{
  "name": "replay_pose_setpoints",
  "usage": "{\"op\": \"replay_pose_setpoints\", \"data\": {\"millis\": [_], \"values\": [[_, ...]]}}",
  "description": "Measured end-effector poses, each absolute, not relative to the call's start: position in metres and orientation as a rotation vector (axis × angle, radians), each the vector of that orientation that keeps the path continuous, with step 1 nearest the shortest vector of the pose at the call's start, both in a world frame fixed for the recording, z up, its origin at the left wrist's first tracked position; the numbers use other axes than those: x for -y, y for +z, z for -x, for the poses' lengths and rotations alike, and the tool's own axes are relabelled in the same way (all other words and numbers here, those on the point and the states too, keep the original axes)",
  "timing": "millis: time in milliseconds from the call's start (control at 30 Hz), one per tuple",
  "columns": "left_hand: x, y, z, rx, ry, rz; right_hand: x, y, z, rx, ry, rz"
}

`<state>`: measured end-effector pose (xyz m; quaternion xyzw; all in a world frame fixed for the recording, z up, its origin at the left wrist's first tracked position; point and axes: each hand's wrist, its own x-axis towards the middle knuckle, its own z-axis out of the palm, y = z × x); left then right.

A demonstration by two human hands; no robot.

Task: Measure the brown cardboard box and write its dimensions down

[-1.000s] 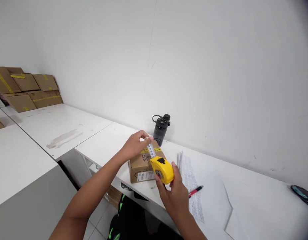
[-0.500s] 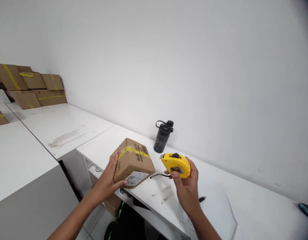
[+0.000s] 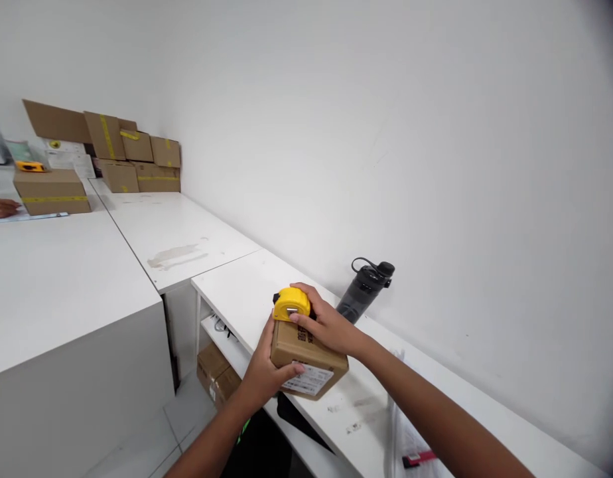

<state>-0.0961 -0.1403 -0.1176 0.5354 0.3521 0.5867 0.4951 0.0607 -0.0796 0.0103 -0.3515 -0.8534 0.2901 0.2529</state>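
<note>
A small brown cardboard box (image 3: 306, 345) with a white label and dark print is held tilted above the desk edge. My left hand (image 3: 267, 372) grips its left side, thumb across the label. On the top of the box rests a yellow tape measure (image 3: 291, 303), with my right hand (image 3: 326, 322) wrapped round its right side. No pulled-out blade can be made out. Part of the box top is hidden under the tape measure and my right hand.
A dark water bottle (image 3: 363, 292) stands by the wall behind my right hand. Taped cartons (image 3: 137, 149) are stacked far left. Another person's hand (image 3: 2, 207) lies near a box topped by a second tape measure (image 3: 31, 166). A carton (image 3: 217, 372) sits below the desk.
My right hand has brought the tape measure left onto the box top. The view has swung left, bringing another person's hand and a second tape measure into sight.
</note>
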Motion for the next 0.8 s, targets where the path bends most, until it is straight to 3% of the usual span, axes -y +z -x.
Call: {"op": "replay_pose_setpoints", "data": {"millis": [233, 533, 800], "values": [[0.140, -0.127, 0.096, -0.874, 1.439, -1.317, 0.087, 0.017, -0.084, 2.338, 0.826, 0.929], [0.139, -0.125, 0.093, -0.856, 1.475, -1.285, 0.103, -0.010, -0.176, 1.894, 1.109, 1.120], [0.141, -0.122, 0.094, -0.874, 1.398, -1.245, 0.097, -0.016, -0.191, 1.757, 1.197, 1.095]]}}
